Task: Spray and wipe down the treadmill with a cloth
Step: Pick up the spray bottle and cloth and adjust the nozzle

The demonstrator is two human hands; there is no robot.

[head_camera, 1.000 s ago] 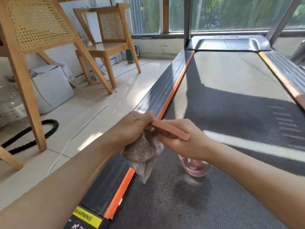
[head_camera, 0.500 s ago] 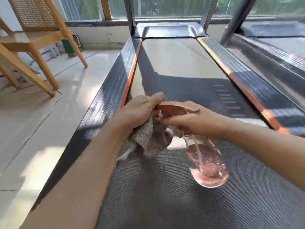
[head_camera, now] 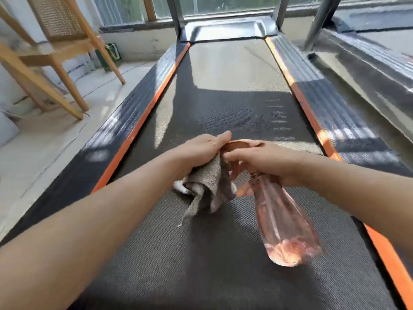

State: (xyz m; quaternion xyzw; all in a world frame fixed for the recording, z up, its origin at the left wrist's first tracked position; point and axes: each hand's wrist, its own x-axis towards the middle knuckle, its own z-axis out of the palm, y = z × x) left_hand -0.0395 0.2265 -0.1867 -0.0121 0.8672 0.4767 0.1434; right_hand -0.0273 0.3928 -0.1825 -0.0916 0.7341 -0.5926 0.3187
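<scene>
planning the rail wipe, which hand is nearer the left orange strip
Left. The left hand, gripping the cloth, is over the belt a little right of the left orange strip; the right hand, holding the spray bottle, is farther right, past the left hand.

Strong daylight comes in through the windows (head_camera: 214, 5) ahead, washing out the far end of the treadmill belt (head_camera: 234, 68) and leaving glare patches on the side rails (head_camera: 125, 117). A hard-edged shadow crosses the belt's middle. The wide lens bends straight lines near the edges. The spray bottle (head_camera: 283, 224) looks soft and slightly smeared.
</scene>
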